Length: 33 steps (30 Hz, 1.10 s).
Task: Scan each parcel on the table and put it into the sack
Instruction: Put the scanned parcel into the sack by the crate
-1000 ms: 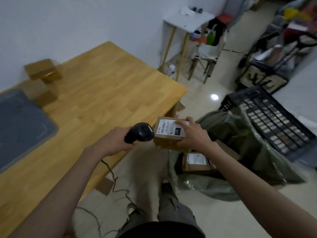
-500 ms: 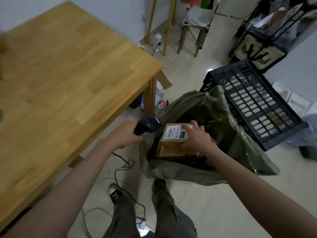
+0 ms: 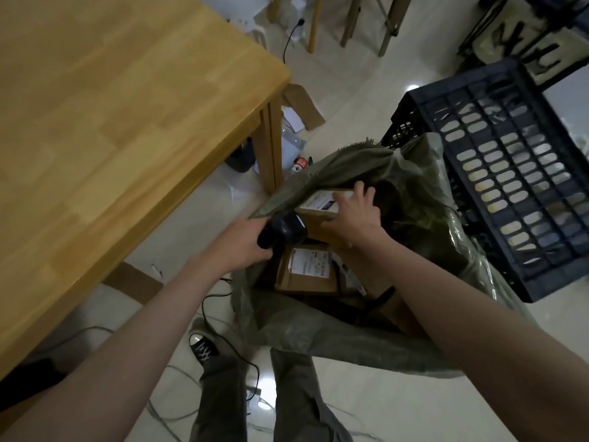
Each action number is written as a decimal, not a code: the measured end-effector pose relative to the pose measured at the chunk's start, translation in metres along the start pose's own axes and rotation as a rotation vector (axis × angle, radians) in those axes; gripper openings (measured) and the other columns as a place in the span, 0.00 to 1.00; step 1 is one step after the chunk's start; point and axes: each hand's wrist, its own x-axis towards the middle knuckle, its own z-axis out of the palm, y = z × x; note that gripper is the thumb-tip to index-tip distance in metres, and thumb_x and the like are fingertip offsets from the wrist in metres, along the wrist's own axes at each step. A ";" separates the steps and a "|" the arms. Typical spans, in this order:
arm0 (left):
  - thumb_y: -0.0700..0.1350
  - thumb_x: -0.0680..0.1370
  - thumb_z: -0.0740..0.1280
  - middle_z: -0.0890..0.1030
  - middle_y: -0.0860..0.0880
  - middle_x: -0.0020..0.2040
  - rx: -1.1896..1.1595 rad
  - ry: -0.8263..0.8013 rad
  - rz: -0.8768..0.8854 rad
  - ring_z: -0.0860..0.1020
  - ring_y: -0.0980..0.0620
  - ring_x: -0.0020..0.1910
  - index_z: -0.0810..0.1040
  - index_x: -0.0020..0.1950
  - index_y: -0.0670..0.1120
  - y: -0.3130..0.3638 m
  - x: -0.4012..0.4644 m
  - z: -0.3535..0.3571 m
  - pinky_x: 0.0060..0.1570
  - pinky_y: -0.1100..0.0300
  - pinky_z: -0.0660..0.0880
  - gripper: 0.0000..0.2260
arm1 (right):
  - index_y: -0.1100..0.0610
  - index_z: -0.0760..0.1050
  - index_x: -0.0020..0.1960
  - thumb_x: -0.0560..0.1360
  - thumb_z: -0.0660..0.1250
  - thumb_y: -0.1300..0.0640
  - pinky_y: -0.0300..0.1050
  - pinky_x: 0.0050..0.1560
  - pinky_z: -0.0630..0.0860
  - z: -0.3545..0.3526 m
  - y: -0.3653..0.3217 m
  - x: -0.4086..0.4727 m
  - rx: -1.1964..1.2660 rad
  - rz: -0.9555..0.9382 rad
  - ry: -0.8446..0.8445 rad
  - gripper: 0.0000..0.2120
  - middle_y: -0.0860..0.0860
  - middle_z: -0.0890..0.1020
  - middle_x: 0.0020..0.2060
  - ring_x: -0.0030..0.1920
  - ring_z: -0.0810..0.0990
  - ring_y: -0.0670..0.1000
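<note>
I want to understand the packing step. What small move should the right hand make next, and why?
Probably let go of the box and pull back. The right hand holds it already inside the open sack, above another box, so a short drop should land it. The left hand grips the scanner.

we looked down on a pale, glossy tiled floor point(image 3: 366, 97) that caught small spots of ceiling light. a light wooden table point(image 3: 111, 122) filled the left side. a dark slatted plastic crate point(image 3: 510, 173) leaned at the right. wooden chair legs point(image 3: 387, 23) stood at the top, and loose cables point(image 3: 178, 406) trailed along the floor below.
</note>
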 end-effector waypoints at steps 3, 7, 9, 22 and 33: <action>0.43 0.72 0.74 0.74 0.57 0.38 -0.001 -0.017 -0.010 0.75 0.55 0.39 0.71 0.44 0.57 -0.007 0.014 0.004 0.34 0.62 0.67 0.13 | 0.49 0.66 0.74 0.72 0.74 0.40 0.61 0.62 0.73 0.008 -0.004 0.022 0.040 -0.003 0.020 0.36 0.59 0.57 0.73 0.73 0.56 0.65; 0.42 0.71 0.74 0.76 0.55 0.38 0.011 -0.019 -0.046 0.77 0.54 0.39 0.72 0.43 0.57 -0.019 0.033 0.006 0.37 0.59 0.72 0.14 | 0.49 0.62 0.75 0.71 0.76 0.43 0.63 0.61 0.75 0.024 0.000 0.051 0.065 -0.033 0.027 0.38 0.59 0.57 0.73 0.73 0.57 0.66; 0.43 0.71 0.74 0.77 0.54 0.39 0.027 -0.028 -0.067 0.78 0.53 0.39 0.74 0.45 0.55 -0.023 0.043 0.009 0.37 0.57 0.75 0.12 | 0.51 0.60 0.74 0.70 0.78 0.47 0.64 0.60 0.76 0.032 0.004 0.063 0.073 -0.054 0.031 0.40 0.58 0.59 0.72 0.72 0.60 0.66; 0.44 0.72 0.74 0.79 0.52 0.41 0.043 -0.085 -0.101 0.80 0.52 0.40 0.74 0.45 0.55 -0.029 0.083 0.037 0.42 0.50 0.81 0.10 | 0.43 0.50 0.82 0.81 0.61 0.49 0.63 0.71 0.65 0.080 0.015 0.105 -0.010 -0.083 -0.314 0.33 0.55 0.47 0.81 0.77 0.57 0.65; 0.44 0.72 0.73 0.76 0.52 0.39 0.101 -0.075 -0.087 0.77 0.51 0.40 0.71 0.45 0.53 -0.022 0.060 0.014 0.36 0.56 0.74 0.11 | 0.49 0.67 0.74 0.77 0.70 0.54 0.60 0.63 0.75 0.048 0.003 0.058 0.152 -0.150 -0.282 0.27 0.56 0.69 0.70 0.65 0.74 0.62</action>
